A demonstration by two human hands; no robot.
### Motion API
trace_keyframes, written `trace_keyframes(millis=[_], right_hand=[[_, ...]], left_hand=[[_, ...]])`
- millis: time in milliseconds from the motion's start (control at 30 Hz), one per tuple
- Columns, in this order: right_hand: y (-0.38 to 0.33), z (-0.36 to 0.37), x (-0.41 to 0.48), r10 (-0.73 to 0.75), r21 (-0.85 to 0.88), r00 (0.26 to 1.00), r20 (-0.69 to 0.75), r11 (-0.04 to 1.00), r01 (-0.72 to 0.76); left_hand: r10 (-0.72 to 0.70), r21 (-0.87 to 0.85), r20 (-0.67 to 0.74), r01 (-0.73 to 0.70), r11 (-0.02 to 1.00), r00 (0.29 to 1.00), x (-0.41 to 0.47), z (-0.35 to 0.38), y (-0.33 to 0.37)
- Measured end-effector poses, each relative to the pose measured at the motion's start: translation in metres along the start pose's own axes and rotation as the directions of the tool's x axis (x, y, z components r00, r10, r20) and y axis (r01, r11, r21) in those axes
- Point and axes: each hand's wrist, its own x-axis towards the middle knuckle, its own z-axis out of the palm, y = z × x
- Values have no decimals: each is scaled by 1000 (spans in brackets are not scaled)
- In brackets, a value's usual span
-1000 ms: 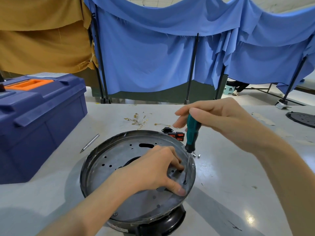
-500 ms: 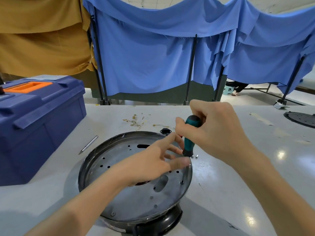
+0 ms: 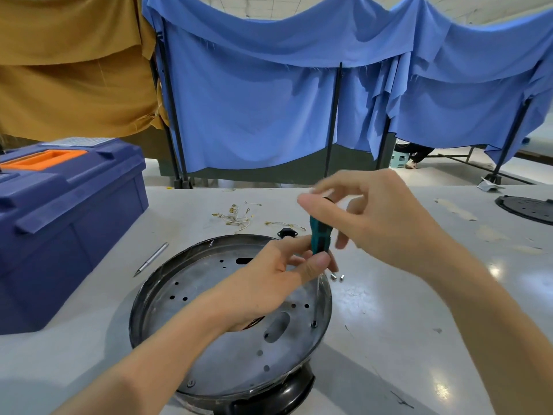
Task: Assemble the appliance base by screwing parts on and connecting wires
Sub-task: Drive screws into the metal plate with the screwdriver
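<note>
Blue toolbox [image 3: 59,211] sat at far left of the table [image 3: 404,310], clear of the work; a loose metal pin [image 3: 151,259] lay between it and the appliance base [image 3: 209,295].

Base stood at centre, round metal plate up, on a black housing. One screw [image 3: 190,384] was seated near its front rim.

Left hand [image 3: 269,283] pinched the lower end of the screwdriver [image 3: 320,238] handle between thumb and fingers. Shaft ran down to a screw [image 3: 314,324] near the plate's right rim, tip on or in the head; cannot tell which.

Right hand [image 3: 374,217] was blurred, fingertips loosely closed around the handle top, apparently twirling it.

Risks, as judged: neither hand held the base, so torque could turn it. A tilted shaft could cam out and skid across the plate. Two small metal parts [image 3: 337,276] just right of the rim could be knocked away by a wrist.
</note>
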Motion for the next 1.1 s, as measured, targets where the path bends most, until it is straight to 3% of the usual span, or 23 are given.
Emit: trace_keyframes(millis=[100,200,333,433,467,567,667,800,900,967,1000,1067,1100], right_hand=[[6,-6,0,-86,108,988,126,992,72],[7,-3,2,-117,83,992,52,990,112],[5,8,-1,-150,-139,986,-67,980,140],[2,10,-2,-169,-278,982,-79,950,141],[1,6,0,-150,-239,987,-56,962,133],[2,-6,1,-102,91,991,87,991,94],[7,-6,0,-161,132,981,110,980,146],[7,8,1,-153,-67,988,-35,986,150],[5,22,-1,-173,-429,976,-136,898,99],[2,24,-3,-194,-501,971,-141,860,99],[3,23,-1,-199,-417,973,-119,899,133],[5,18,5,-161,22,985,-56,986,162],[4,17,9,-124,254,992,-12,959,123]], left_hand=[[-6,-32,27,7,999,1000,0,-2,1],[6,-58,10,-5,998,1000,2,-1,-3],[13,-50,-8,-13,999,1000,1,0,-4],[14,-70,-10,-14,997,1000,0,-3,-6],[8,-94,-11,-9,996,1000,0,-4,-7],[-10,-131,14,12,991,1000,-2,-4,-6],[-1,-131,26,4,991,1000,-1,-3,-7],[3,-167,14,0,986,1000,-1,-2,-5],[-14,-163,0,13,986,1000,1,0,-6],[-16,-190,14,18,982,1000,0,-1,-6],[-17,-213,14,20,977,1000,-1,-2,-6],[-19,-240,15,22,971,1000,-2,-3,-5],[-21,-238,23,26,971,1000,-3,-4,-4]])
